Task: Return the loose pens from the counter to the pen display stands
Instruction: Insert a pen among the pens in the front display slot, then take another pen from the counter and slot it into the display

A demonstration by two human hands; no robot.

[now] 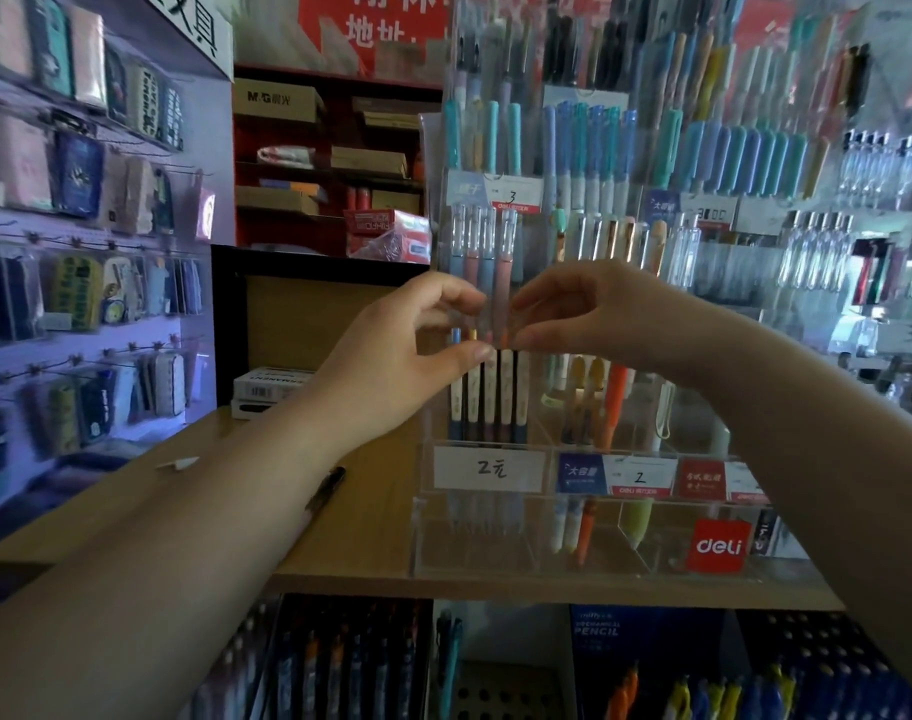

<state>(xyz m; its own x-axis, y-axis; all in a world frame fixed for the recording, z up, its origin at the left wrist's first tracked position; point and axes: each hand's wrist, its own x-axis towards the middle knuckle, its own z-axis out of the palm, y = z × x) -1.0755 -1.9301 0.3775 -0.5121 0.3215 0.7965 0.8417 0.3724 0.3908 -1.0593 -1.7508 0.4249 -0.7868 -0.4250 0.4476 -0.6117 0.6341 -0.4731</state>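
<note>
A clear acrylic pen display stand (424, 537) with stepped tiers stands on the wooden counter (371, 522). Its left column holds pastel blue and pink pens (482, 252) above a row of white pens with dark stripes (487, 402). My left hand (407, 350) and my right hand (594, 314) meet at that column. The thumb and forefinger of each hand pinch the clear lower barrels of the pastel pens from either side. A loose black pen (334, 483) lies on the counter left of the stand, partly hidden under my left forearm.
More tiers of pens (729, 158) fill the right and back. A white "2元" price label (487, 470) and a red deli tag (719, 545) mark the stand's front. Small boxes (267, 389) sit at the counter's back left. Hanging notebooks (80, 189) cover the left wall. Pen boxes (339, 667) fill the shelf below.
</note>
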